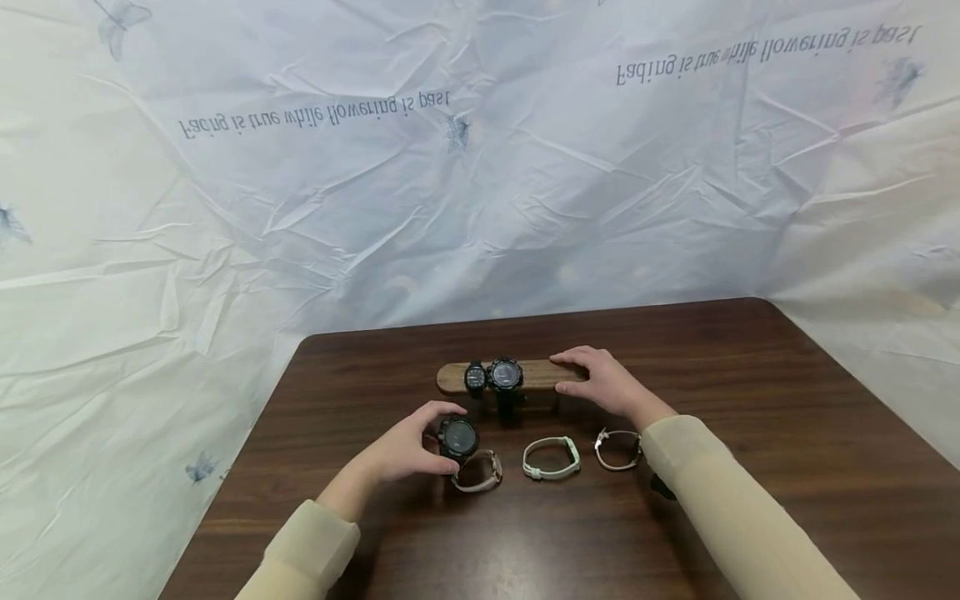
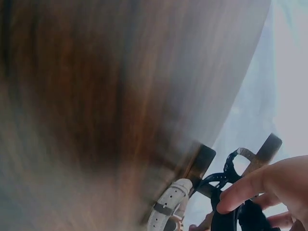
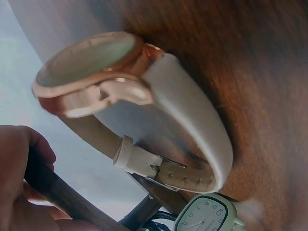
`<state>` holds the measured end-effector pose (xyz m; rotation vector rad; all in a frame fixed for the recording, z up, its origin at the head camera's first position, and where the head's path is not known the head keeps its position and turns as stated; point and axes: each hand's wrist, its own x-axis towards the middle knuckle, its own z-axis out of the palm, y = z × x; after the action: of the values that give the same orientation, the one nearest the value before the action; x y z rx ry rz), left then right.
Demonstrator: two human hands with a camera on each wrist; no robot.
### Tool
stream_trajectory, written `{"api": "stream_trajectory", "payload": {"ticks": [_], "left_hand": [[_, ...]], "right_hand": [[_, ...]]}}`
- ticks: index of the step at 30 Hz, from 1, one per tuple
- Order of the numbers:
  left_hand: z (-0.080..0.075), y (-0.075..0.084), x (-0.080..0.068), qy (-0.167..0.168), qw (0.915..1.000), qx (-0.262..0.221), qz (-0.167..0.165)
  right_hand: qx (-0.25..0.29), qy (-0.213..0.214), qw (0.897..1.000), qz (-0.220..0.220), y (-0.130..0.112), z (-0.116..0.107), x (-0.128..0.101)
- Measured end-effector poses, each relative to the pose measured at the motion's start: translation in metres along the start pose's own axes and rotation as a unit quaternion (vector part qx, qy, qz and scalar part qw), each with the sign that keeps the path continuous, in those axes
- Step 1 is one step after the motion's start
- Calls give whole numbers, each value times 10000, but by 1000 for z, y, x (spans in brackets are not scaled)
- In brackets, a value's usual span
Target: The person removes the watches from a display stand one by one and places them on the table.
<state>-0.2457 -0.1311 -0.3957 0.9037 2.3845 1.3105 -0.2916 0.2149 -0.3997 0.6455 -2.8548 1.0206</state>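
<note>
Head view: The left hand point(image 1: 408, 450) gripped a black watch point(image 1: 458, 437) with curled fingers and thumb, holding it just above the dark wooden table point(image 1: 787, 417), in front of the wooden watch stand point(image 1: 457, 379). A beige-strap watch point(image 1: 477, 472) lay on the table directly beside the held watch. The right hand point(image 1: 603, 383) rested on the right end of the stand, fingers extended and only lightly bent over the bar. Two black watches, a small one point(image 1: 475, 377) and a larger one point(image 1: 506, 375), were mounted side by side on the bar. A mint-green watch point(image 1: 551, 458) and a thin white-strap watch point(image 1: 618, 448) lay on the table nearer the person, between the two arms. A crinkled printed sheet point(image 1: 480, 167) covered the wall behind.

Left wrist view: The fingers point(image 2: 250, 187) curled over the dark body of the black watch point(image 2: 226, 216). The beige strap point(image 2: 168, 207) appeared just beside it, and the stand's supports point(image 2: 202, 161) stood behind. The table surface point(image 2: 96, 96) was blurred.

Right wrist view: The white-strap watch point(image 3: 144, 115) with a rose-gold case lay on its side on the table point(image 3: 250, 57). The square face of the mint-green watch point(image 3: 207, 214) showed at the lower edge. The right hand's thumb point(image 3: 24, 154) rested against the stand's bar point(image 3: 62, 192); the remaining fingers were out of view.
</note>
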Motion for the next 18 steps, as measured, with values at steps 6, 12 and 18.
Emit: {"api": "stream_trajectory", "payload": {"ticks": [6, 12, 18], "left_hand": [[2, 24, -10, -104, 9998, -10, -173], [7, 17, -12, -230, 9997, 125, 35], [13, -2, -8, -406, 9988, 192, 218]], "right_hand": [[24, -6, 10000, 1, 0, 2, 1], [-14, -3, 10000, 20, 1, 2, 2], [-37, 41, 10000, -8, 1, 2, 1]]}}
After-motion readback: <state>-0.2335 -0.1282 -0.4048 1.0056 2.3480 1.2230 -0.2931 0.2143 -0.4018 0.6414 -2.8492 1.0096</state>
